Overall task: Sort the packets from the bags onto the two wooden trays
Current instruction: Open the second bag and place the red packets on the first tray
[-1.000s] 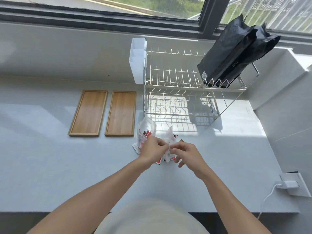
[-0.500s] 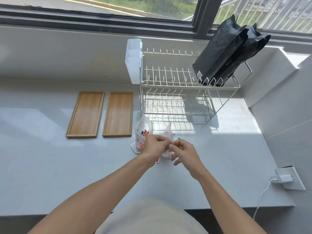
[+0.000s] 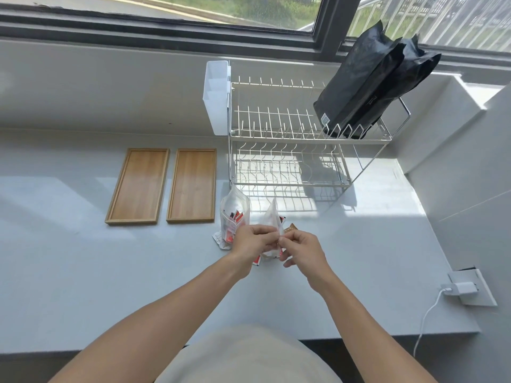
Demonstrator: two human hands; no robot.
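Head view showed two shallow rectangular wooden trays side by side on the pale grey counter [image 3: 69, 272], the left wooden tray [image 3: 138, 186] and the right wooden tray [image 3: 192, 186], each with its long axis running away from the person. Both were bare. Just right of them stood two clear plastic zip bags of packets: the left clear bag [image 3: 235, 210], upright and leaning slightly, with red-and-white packets inside, and the right clear bag [image 3: 272, 221], upright between the hands. Printing on the packets was too small to read. One brown packet [image 3: 290, 228] peeked out behind the right hand, and one red-and-white packet [image 3: 257, 261] lay flat below the left hand.

The left hand [image 3: 253, 241] pinched the near edge of the right clear bag with curled fingers; the right hand [image 3: 301, 248] pinched the same edge from the other side, fingertips almost meeting.

Behind stood one white two-tier wire dish rack [image 3: 284, 150] with a white plastic caddy [image 3: 217, 98] on its left end. Two black foil pouches [image 3: 370, 87] leaned in the top tier, one bearing a small white label, unreadable. One white charger [image 3: 461, 289] sat plugged in at far right.
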